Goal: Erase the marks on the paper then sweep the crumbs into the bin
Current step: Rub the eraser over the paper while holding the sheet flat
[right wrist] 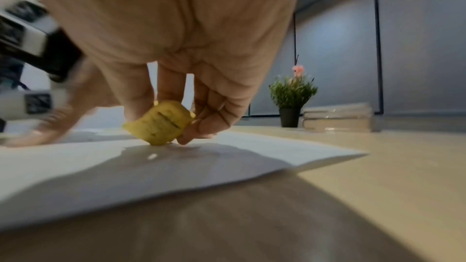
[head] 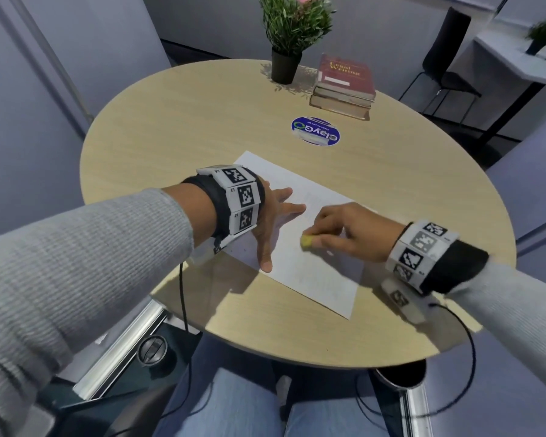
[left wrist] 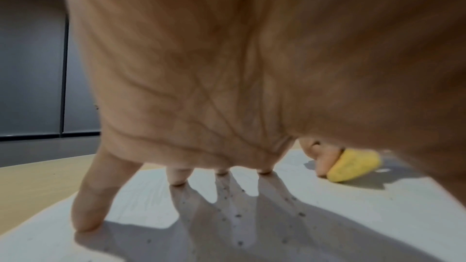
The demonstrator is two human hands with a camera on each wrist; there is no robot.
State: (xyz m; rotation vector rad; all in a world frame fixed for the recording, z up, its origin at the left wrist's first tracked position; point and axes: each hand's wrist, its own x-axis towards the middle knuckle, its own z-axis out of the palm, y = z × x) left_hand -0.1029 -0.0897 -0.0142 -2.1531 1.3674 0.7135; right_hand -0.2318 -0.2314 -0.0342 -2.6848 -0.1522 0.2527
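Note:
A white sheet of paper [head: 316, 272] lies on the round wooden table [head: 171, 127]. My left hand [head: 275, 219] presses on its left part with spread, straight fingers [left wrist: 88, 212]. My right hand [head: 344, 228] pinches a yellow eraser [head: 306, 241] between thumb and fingers and holds its lower edge against the paper, just right of the left hand. The same eraser [right wrist: 160, 125] touches the sheet [right wrist: 227, 162] in the right wrist view, and it shows as a yellow eraser [left wrist: 353, 164] in the left wrist view. Dark eraser crumbs [left wrist: 238, 215] dot the paper [left wrist: 327, 206] under the left palm.
A potted plant [head: 289, 36] and a stack of books [head: 344, 86] stand at the table's far side, with a round blue sticker [head: 316, 130] in front of them. A dark round bin [head: 399, 376] sits under the table's near right edge. A black chair [head: 442, 58] stands beyond.

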